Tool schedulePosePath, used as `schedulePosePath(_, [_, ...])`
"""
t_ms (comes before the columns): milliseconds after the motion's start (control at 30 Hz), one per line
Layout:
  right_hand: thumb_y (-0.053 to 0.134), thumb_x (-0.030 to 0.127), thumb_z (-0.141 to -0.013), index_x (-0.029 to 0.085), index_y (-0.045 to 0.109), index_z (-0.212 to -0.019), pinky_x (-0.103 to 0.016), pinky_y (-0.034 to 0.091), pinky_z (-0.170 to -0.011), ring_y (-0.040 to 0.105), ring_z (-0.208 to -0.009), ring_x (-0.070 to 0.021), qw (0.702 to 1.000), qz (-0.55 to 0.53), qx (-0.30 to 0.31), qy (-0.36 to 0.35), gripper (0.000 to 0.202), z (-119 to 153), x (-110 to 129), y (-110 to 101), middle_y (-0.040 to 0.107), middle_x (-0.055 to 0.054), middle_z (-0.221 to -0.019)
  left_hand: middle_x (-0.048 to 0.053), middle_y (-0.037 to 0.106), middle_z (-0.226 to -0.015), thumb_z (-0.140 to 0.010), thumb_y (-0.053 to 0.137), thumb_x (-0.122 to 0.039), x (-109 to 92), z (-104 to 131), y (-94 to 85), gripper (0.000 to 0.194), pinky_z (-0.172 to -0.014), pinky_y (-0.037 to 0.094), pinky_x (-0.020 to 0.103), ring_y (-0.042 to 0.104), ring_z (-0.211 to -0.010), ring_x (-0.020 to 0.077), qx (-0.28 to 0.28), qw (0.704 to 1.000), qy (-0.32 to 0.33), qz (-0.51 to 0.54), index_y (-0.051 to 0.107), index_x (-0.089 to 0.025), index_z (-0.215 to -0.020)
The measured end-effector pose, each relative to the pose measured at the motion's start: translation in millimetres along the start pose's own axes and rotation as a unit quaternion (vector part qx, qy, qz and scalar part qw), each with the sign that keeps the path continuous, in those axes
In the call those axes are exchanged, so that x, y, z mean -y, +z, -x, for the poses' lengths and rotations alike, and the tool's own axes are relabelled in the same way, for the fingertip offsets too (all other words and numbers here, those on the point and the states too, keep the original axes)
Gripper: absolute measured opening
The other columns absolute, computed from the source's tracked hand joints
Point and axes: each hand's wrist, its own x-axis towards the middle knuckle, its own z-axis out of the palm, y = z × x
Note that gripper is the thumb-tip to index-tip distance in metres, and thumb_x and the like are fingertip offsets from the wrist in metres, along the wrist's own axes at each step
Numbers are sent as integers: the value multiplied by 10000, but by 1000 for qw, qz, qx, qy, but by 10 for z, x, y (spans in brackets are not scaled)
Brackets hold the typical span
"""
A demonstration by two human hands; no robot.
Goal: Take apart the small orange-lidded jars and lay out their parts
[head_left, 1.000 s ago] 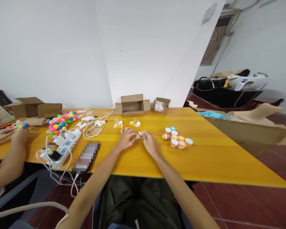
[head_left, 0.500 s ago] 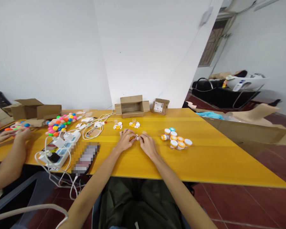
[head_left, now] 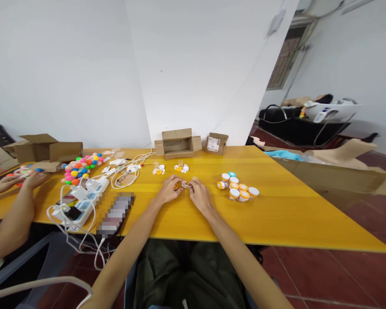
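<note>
Low over the table's middle, my left hand has its fingers curled round a small orange piece, mostly hidden by them. A small white plastic piece with a cut-out shape shows between my two hands. The fingertips of my right hand are pinched at its right side. Beyond my hands lie two little heaps of similar white and orange parts, one on the left and one on the right, each with a small clear cup.
Several small jars with white, orange and teal lids stand to the right. An open carton and a smaller box are at the back. Leftward are a power strip, cables, a phone, coloured balls and another person's arms.
My fingers have spread slightly apart, so the white piece between my hands shows more. The other person's hands at the left have shifted a little.
</note>
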Motion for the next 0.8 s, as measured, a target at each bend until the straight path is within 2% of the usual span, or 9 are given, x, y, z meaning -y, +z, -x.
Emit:
schedulePosePath(167, [558,144,-852,252,689,-877,-290,438,-632,600,-724,-193,1000,-14,-4,-9,173,6,-68,46,670,-60,-971,50,611,-1110,-776,639,-181,40,35,-62,368,-990,482,363,610,-1049,215,-9,1000,-12,-8,646,-229,-1141])
schedulePosePath(367, [567,119,-836,252,697,-913,-304,456,-667,613,-775,-209,1000,-4,6,-4,202,6,-23,25,661,-71,-1033,47,662,-984,-756,627,-158,3,49,-123,292,-950,496,379,625,-988,234,-3,999,-34,-13,653,-218,-1041])
schedulePosePath(467, [559,120,-850,246,695,-929,-300,465,-686,612,-792,-205,1000,-11,10,-11,202,-2,10,2,653,-70,-1018,41,689,-965,-760,621,-156,-40,42,-113,273,-916,511,365,641,-944,222,-4,999,-37,23,655,-213,-1025])
schedulePosePath(600, [498,104,-891,247,688,-959,-285,475,-722,615,-846,-196,997,-35,14,-67,247,-1,43,-9,650,-50,-959,30,715,-1004,-747,655,-169,-59,34,-52,295,-898,518,346,655,-930,201,7,995,-29,94,651,-219,-1038])
schedulePosePath(800, [478,78,-896,253,697,-971,-285,484,-770,625,-889,-187,990,-41,54,-127,289,26,51,1,657,-50,-995,63,726,-1059,-725,736,-208,17,20,44,424,-813,534,305,667,-897,180,46,969,-40,239,625,-188,-1134])
